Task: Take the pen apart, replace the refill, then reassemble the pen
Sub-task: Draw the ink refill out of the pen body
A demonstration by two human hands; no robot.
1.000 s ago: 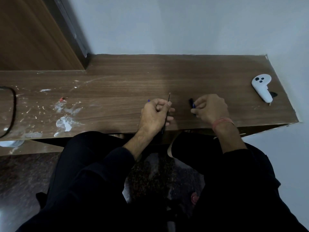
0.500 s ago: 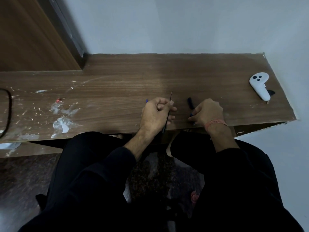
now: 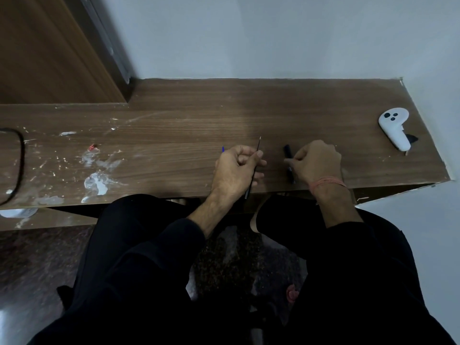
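Refill (image 3: pixel 254 165), thin and dark, runs through the left hand (image 3: pixel 237 170), pinched by clenched fingers (image 3: pixel 259 154), its tip toward the wall. Just right of the refill, the black pen barrel (image 3: pixel 288 153) lies on the bench (image 3: pixel 174 125), the right hand (image 3: pixel 317 161) curled over its near part; whether those fingers grasp it, I cannot tell. Risk: the slim refill could bend or miss the barrel's mouth. A blue sliver (image 3: pixel 223 149) peeps beyond the left hand, unidentifiable. Far right of the refill sits a white controller (image 3: pixel 394 127).
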